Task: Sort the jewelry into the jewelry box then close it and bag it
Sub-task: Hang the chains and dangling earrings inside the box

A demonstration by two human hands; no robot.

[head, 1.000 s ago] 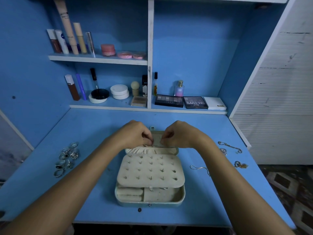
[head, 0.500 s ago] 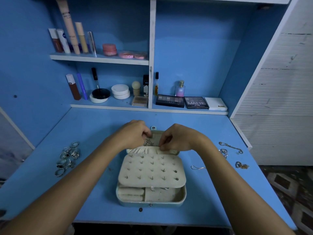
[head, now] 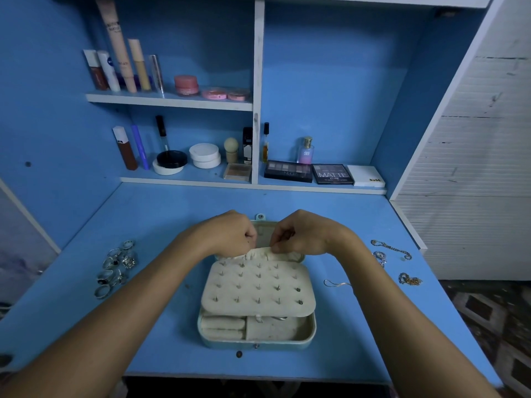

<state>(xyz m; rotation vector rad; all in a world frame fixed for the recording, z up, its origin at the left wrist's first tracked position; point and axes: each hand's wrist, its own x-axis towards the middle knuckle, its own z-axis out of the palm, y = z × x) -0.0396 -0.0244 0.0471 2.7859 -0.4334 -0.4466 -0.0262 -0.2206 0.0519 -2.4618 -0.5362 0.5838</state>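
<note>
- My left hand (head: 230,234) and right hand (head: 301,234) both pinch the gathered pocket edge (head: 258,252) at the far side of the open jewelry box (head: 255,343).
- Rings (head: 115,268) lie left, nearer my left hand; chains (head: 390,249) lie right.

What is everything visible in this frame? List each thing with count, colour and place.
jewelry box: one, pale blue-green with cream lining, open, desk centre.
earring panel: one, cream, studded, lying over the box tray.
rings: a cluster, silver, desk left; exact count unclear.
chains: several, silver and gold, desk right.
desk: one, blue.
cosmetics: many tubes, jars and palettes, upper and lower shelves.
perfume bottle: one, pink-purple, lower shelf right.
left hand: fingers curled at the lid pocket's cream edge.
right hand: pinching the same edge.
</note>
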